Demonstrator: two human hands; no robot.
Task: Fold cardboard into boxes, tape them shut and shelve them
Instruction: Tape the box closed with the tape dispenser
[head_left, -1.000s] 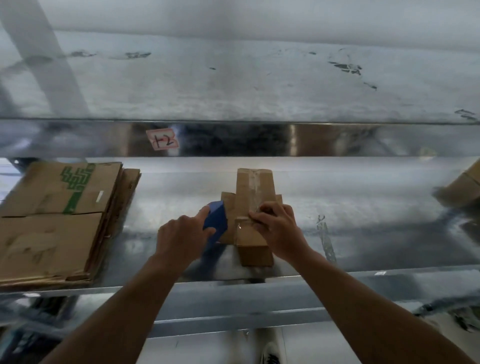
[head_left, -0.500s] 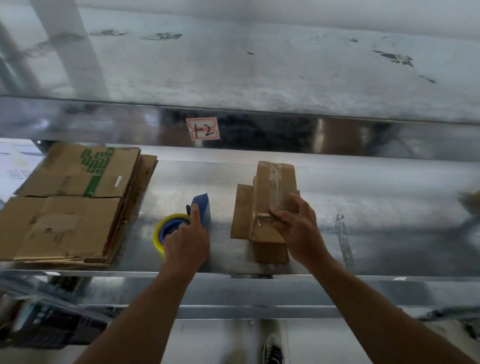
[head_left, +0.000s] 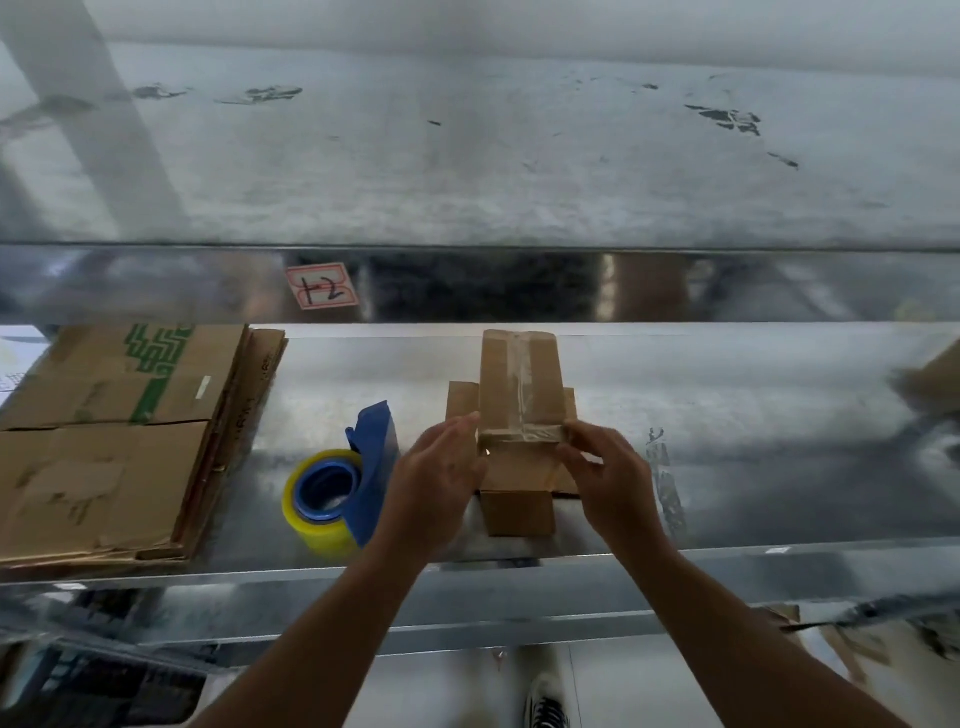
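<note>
Metal shelf (head_left: 727, 467). Flattened cardboard stack (head_left: 104, 452) sits at the left front edge. Small box (head_left: 517, 384) is mid-shelf, near the front lip. Tape dispenser (head_left: 332, 493) is near on its left, apart from it. Left hand (head_left: 436, 483): fingers straight against the box's left side. Right hand (head_left: 608, 478): fingers curled on its right edge.

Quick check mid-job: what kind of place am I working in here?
Probably a warehouse or packing area: galvanised metal shelving with a handwritten label, a stack of flattened cardboard, and a tape dispenser beside the small box.
</note>
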